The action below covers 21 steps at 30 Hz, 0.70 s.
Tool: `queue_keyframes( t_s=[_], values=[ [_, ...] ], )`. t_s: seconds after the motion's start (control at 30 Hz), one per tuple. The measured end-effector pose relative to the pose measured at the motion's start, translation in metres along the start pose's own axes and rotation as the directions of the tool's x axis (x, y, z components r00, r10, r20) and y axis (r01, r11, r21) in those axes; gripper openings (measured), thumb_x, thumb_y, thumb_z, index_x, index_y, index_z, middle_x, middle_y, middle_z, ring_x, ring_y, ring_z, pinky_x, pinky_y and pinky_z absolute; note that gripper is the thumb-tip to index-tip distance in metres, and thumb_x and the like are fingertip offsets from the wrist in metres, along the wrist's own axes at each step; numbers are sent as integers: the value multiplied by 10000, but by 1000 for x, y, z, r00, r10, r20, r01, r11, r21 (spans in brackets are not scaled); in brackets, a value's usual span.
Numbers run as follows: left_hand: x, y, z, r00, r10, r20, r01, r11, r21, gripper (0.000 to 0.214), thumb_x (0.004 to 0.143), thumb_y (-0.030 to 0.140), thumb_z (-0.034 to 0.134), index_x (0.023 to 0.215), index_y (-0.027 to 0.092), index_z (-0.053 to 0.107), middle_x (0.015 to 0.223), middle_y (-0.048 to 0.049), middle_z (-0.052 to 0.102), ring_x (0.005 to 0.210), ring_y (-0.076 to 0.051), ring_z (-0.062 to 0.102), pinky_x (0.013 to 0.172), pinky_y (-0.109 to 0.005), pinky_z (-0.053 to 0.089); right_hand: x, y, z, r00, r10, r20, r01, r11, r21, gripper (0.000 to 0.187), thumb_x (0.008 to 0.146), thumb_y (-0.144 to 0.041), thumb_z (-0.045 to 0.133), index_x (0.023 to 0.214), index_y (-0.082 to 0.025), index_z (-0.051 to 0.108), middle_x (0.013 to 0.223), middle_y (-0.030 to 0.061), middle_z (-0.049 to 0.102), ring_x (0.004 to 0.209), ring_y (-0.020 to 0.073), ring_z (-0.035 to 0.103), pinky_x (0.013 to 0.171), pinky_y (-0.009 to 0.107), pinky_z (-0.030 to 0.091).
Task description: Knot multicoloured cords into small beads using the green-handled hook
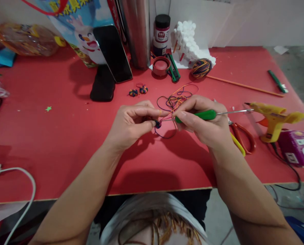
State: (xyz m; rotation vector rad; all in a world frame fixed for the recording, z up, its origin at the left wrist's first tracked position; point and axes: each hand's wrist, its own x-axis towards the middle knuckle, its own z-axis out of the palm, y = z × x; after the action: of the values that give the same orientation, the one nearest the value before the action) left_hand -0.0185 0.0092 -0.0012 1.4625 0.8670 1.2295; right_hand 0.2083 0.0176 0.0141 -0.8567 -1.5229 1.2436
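My left hand (pixel 134 123) pinches a small dark crocheted piece (pixel 158 125) between thumb and forefinger. A strand of yarn runs over the left forefinger. In my right hand (pixel 198 119) is a crochet hook (pixel 205 115) with a green handle, its thin tip reaching to the crocheted piece. A second metal end sticks out to the right of the handle. Loose multicoloured yarn (pixel 176 101) lies tangled just beyond the hands. Two small finished-looking crocheted pieces (pixel 138 90) rest on the red table (pixel 65 146) behind my left hand.
A yarn ball (pixel 202 68) sits at the back beside a wooden stick (pixel 244 85). To the right are red-and-yellow pliers (pixel 244 139) and a yellow glue gun (pixel 272 119) with its cord. A phone (pixel 112 54), metal flask (pixel 136 34) and green cutter (pixel 174 69) stand or lie at the back.
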Motion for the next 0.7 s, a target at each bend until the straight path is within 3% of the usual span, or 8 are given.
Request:
queue_keyframes(
  t_s=[0.13,0.27,0.47,0.7],
  values=[
    [-1,-1,3,999,32,-17,-32,999,-19,476,797,-5,726,1071,334,920,825,-28,685,784,-128,607,681,-271,479,7,4,4,987,159,1,-154,957,247,188,911,-273,827,800,-183,706,622,-16,669,477,80,490,439,236,323],
    [-1,0,5,994,92,-61,-85,991,99,487,792,-3,738,1093,337,915,853,-32,713,795,-147,625,669,-292,494,9,8,6,976,219,-14,-207,937,280,221,892,-301,839,788,-192,676,589,-15,664,446,78,444,414,230,290],
    [1,-1,4,983,-61,-171,46,995,-92,446,760,51,738,1044,340,924,868,-45,687,799,-146,632,636,-267,538,0,13,7,997,-48,-59,50,998,39,185,950,-387,821,919,-215,761,735,18,725,573,136,597,518,300,482],
    [2,4,11,939,-217,-266,132,943,-304,396,687,61,761,929,328,926,904,-19,789,772,-101,645,703,-227,591,-3,8,11,963,-263,-54,259,963,-78,49,969,-246,790,999,-222,820,819,32,777,657,159,693,614,335,572]
  ],
)
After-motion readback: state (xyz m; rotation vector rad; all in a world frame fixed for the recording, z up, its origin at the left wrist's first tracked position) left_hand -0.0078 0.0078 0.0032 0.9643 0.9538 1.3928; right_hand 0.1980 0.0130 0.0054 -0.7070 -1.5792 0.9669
